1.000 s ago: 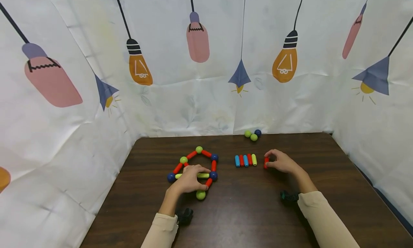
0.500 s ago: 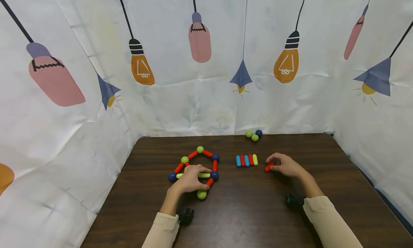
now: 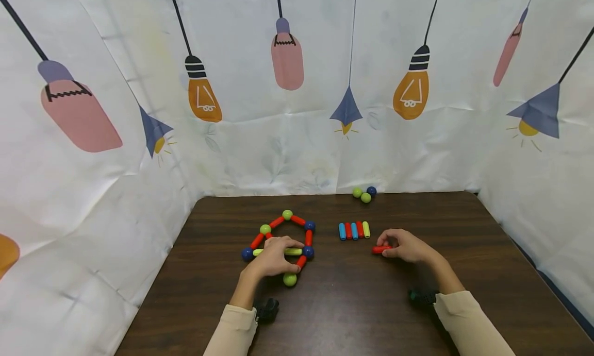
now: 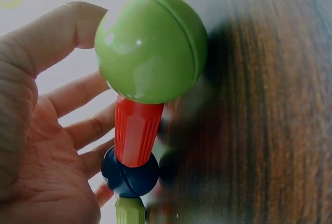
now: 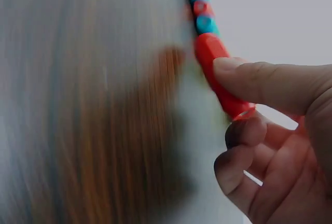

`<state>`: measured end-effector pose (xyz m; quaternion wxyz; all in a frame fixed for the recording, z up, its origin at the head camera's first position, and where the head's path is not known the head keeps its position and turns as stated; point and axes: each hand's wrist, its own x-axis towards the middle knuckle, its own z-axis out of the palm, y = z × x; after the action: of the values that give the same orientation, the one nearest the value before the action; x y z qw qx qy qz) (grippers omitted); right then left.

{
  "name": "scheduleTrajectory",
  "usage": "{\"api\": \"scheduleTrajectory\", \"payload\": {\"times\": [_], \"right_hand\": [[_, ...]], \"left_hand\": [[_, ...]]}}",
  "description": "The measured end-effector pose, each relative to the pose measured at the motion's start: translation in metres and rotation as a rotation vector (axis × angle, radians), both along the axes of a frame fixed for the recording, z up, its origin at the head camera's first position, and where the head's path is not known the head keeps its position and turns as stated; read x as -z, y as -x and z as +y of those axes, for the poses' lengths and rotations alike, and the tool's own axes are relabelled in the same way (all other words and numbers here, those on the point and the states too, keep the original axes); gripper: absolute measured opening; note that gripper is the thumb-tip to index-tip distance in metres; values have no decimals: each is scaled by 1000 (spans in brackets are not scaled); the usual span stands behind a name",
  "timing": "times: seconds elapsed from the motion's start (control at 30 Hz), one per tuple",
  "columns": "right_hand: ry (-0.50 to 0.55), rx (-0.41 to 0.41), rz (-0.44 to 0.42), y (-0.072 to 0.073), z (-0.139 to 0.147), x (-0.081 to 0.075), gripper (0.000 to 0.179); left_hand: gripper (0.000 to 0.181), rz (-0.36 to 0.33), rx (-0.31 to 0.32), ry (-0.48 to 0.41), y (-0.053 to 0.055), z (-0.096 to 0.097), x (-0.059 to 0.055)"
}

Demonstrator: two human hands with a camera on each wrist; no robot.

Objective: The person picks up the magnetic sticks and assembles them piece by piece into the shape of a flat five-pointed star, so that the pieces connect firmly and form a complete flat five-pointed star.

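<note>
My left hand (image 3: 274, 257) lies over the near part of a ball-and-stick figure, loosely spread, with its thumb tip at a red magnetic stick (image 3: 301, 262). This stick joins a green ball (image 4: 150, 47) to a blue ball (image 4: 130, 172); a yellow-green stick (image 4: 130, 211) runs on from the blue one. In the left wrist view the fingertips are partly hidden behind these pieces. My right hand (image 3: 408, 247) pinches a loose red magnetic stick (image 5: 220, 73) between thumb and fingers, low over the table and right of the figure.
Several blue, red and yellow-green sticks (image 3: 355, 231) lie side by side just beyond the right hand. Two green balls and a blue ball (image 3: 371, 190) sit at the table's far edge. A patterned white cloth (image 3: 297, 139) hangs behind the brown table (image 3: 352, 304).
The red stick in my right hand has turned from upright to lying sideways in the head view, and that hand has shifted slightly nearer. The left hand stays over the figure.
</note>
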<state>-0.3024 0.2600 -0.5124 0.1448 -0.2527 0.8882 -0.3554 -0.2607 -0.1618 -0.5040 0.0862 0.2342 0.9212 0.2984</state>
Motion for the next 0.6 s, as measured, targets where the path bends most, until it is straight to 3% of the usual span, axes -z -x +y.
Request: {"api": "scheduleTrajectory", "payload": {"times": [0.33, 0.6], "right_hand": [[164, -81, -43, -12, -74, 2, 18], [201, -94, -68, -15, -116, 10, 16]], "left_hand": [[52, -1, -22, -26, -1, -4, -4], [39, 41, -123, -97, -1, -12, -7]]}}
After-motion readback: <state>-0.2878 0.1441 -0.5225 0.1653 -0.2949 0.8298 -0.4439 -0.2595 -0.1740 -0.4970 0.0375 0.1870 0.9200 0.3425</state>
